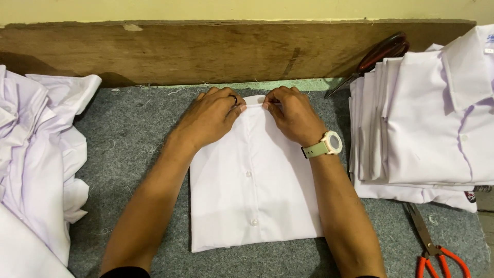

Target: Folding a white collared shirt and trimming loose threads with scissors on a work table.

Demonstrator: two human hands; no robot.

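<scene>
Fingertips of both hands meet at the far edge of the folded white shirt (252,190), at its collar (256,100). Left hand (208,118) has fingers curled together, thumb and forefinger pinched on the collar edge, dark ring (234,98) on one finger. Right hand (293,114) mirrors it, fingers bunched and pinched on the same collar edge just beside the left fingertips, the two hands almost touching. Right wrist carries a watch (329,143) with pale case and greenish strap. Shirt lies flat, front up, button placket running near-to-far down the middle, two buttons showing; it sits centre of the grey felt mat (128,134), folded into a neat rectangle, near edge square to the person. Both forearms come in from the near side and rest over the shirt's left and right edges. Left of the mat: loose heap of unfolded white shirts (36,154), crumpled, well apart from the folded one. Right: stack of folded white shirts (427,128), collars up, near the right forearm but not touching. Far right behind the stack: dark-handled scissors (378,54) leaning against the wooden board (206,49) that backs the mat. Near right corner: orange-handled scissors (435,244) lying on the mat, blades pointing far. Loose thread bits scattered on the felt.
</scene>
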